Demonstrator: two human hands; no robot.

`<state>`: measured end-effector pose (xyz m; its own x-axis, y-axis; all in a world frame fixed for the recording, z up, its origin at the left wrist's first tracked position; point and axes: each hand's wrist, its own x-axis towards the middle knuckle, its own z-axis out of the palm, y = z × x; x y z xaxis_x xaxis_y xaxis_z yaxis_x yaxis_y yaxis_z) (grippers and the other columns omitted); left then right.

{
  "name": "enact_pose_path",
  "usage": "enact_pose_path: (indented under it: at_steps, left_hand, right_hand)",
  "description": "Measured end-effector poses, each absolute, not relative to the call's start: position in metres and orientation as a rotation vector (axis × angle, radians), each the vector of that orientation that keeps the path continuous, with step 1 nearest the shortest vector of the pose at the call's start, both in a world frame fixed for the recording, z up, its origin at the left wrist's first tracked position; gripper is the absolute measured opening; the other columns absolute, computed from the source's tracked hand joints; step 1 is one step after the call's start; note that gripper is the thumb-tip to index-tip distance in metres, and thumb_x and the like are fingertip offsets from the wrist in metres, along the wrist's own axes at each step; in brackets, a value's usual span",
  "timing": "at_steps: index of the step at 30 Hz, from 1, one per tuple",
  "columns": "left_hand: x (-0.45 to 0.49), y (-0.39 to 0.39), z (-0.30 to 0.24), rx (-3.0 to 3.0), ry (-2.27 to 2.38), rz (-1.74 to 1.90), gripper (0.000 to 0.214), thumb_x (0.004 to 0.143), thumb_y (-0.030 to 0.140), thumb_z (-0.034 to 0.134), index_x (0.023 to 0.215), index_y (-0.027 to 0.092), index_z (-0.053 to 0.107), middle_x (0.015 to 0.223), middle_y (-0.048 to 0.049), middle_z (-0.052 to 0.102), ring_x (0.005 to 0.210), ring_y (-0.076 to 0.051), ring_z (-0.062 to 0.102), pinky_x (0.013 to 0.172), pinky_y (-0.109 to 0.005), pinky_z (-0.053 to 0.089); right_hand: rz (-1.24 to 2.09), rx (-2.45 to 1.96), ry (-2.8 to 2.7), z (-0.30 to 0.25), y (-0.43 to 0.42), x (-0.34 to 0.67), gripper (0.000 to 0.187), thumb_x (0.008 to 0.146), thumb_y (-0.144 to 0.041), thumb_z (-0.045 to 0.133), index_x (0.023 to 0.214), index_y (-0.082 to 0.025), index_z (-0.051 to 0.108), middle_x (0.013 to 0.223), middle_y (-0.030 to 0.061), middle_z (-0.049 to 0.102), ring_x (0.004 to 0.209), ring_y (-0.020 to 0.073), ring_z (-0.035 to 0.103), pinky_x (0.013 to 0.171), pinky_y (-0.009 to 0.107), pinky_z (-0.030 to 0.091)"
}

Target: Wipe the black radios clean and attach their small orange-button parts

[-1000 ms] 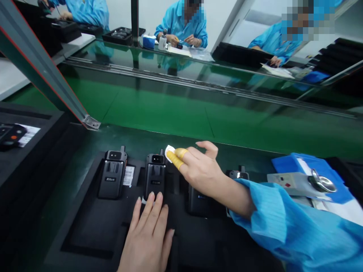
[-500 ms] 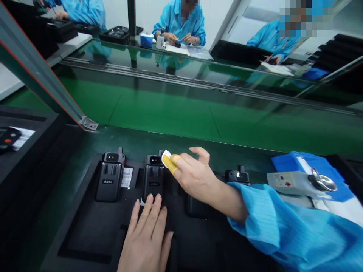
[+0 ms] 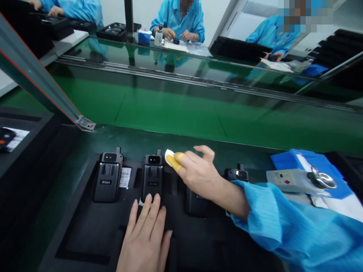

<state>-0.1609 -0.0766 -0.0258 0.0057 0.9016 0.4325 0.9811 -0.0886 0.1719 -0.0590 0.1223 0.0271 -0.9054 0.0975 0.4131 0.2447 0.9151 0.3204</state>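
Note:
My left hand (image 3: 146, 234) lies flat, fingers spread, with its fingertips on the lower end of a black handheld radio (image 3: 153, 175) marked "Riton". Just right of that radio's top, my right hand (image 3: 195, 170), with yellow finger cots on two fingers, pinches a small white wipe (image 3: 169, 154). A small gap shows between wipe and radio. Another "Riton" radio (image 3: 106, 181) lies to the left beside a white printed label (image 3: 125, 177). Partly hidden under my right hand and forearm are a third radio (image 3: 196, 206) and one more radio top (image 3: 237, 174). All rest in a black foam tray (image 3: 85, 234).
On the right, a clear bottle with a metal top (image 3: 286, 179) lies over a blue packet (image 3: 306, 155). A slanted metal post (image 3: 51, 79) stands at left, near another black tray (image 3: 42, 128). Beyond the green belt (image 3: 170, 102), co-workers in blue sleeves work.
My right hand has drawn the wipe slightly right, away from the radio's top corner. My left hand keeps its place on the radio. The view has shifted a little.

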Motion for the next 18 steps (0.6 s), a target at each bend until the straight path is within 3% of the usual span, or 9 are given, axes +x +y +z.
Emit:
enact_pose_path:
  at_steps: [6, 10, 13, 18]
  left_hand:
    - [-0.158, -0.079, -0.019, -2.058, -2.054, -0.779, 0.028, 0.088, 0.022, 0.050, 0.113, 0.014, 0.060, 0.134, -0.0136, 0.054, 0.128, -0.027, 0.046, 0.110, -0.045, 0.032]
    - [-0.178, -0.098, -0.011, -1.945, -2.117, -0.801, 0.029, 0.087, 0.018, 0.051, 0.114, 0.012, 0.058, 0.134, -0.0153, 0.053, 0.132, -0.026, 0.041, 0.114, -0.047, 0.020]
    - [-0.198, -0.114, -0.010, -1.785, -2.190, -0.718, 0.031, 0.085, 0.013, 0.052, 0.116, 0.010, 0.057, 0.131, -0.0162, 0.056, 0.130, -0.027, 0.043, 0.115, -0.049, 0.016]
    - [-0.210, -0.121, -0.013, -1.671, -2.276, -0.665, 0.030, 0.087, 0.015, 0.050, 0.117, 0.009, 0.056, 0.128, -0.0165, 0.058, 0.126, -0.027, 0.048, 0.114, -0.047, 0.020]
  right_hand:
    - [-0.546, -0.291, -2.590, 0.049, 0.121, -0.068, 0.028, 0.083, -0.007, 0.046, 0.068, -0.020, 0.065, 0.080, -0.0007, 0.065, 0.067, 0.0100, 0.047, 0.088, 0.039, 0.020]
    - [-0.541, -0.176, -2.600, 0.057, 0.115, -0.100, 0.030, 0.086, -0.009, 0.044, 0.069, -0.020, 0.066, 0.078, -0.0002, 0.065, 0.067, 0.0105, 0.047, 0.086, 0.040, 0.021]
    - [-0.510, -0.065, -2.643, 0.055, 0.112, -0.127, 0.033, 0.088, -0.009, 0.041, 0.071, -0.020, 0.066, 0.076, 0.0005, 0.063, 0.069, 0.0115, 0.047, 0.086, 0.040, 0.019]
    - [-0.416, 0.075, -2.728, 0.043, 0.101, -0.172, 0.028, 0.090, -0.009, 0.043, 0.080, -0.018, 0.067, 0.078, 0.0013, 0.061, 0.072, 0.0122, 0.046, 0.088, 0.041, 0.017]
